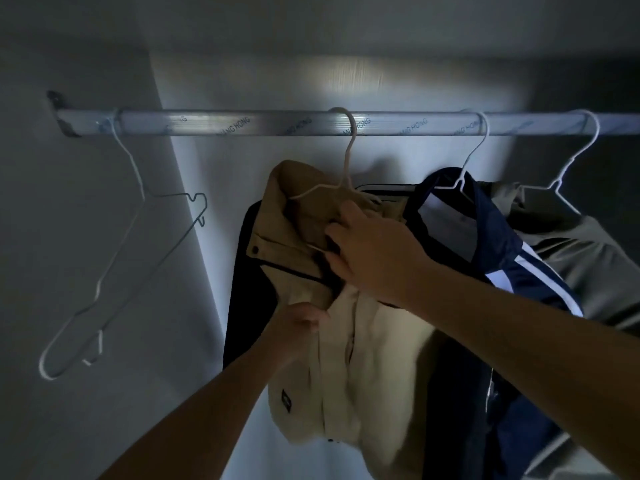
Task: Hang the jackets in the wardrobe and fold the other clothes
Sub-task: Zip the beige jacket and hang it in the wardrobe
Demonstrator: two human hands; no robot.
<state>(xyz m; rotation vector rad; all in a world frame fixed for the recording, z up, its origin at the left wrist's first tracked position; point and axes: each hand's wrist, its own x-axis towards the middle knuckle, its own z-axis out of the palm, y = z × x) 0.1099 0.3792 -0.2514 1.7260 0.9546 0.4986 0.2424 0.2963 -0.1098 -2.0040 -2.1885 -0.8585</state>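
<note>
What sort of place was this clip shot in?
Most likely the inside of a wardrobe: a metal rail is fixed to its left wall, an empty hanger hangs from it, and a beige jacket and a navy jacket hang on other hangers.

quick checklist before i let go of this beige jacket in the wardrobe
1. Hanger hooked over the rail: ok.
2. Beige jacket sitting evenly on the hanger: not ok, the collar is bunched up on the left.
3. Right shoulder seated on the hanger: cannot tell, the right hand covers it.
4. Both hands supporting it: ok, the right hand grips at the collar and the left hand grips the front lower down.
5. Free rail on the left: ok, there is a bare stretch before the empty wire hangers.
6. Clearance from the navy jacket: cannot tell, they overlap in this view.
</note>
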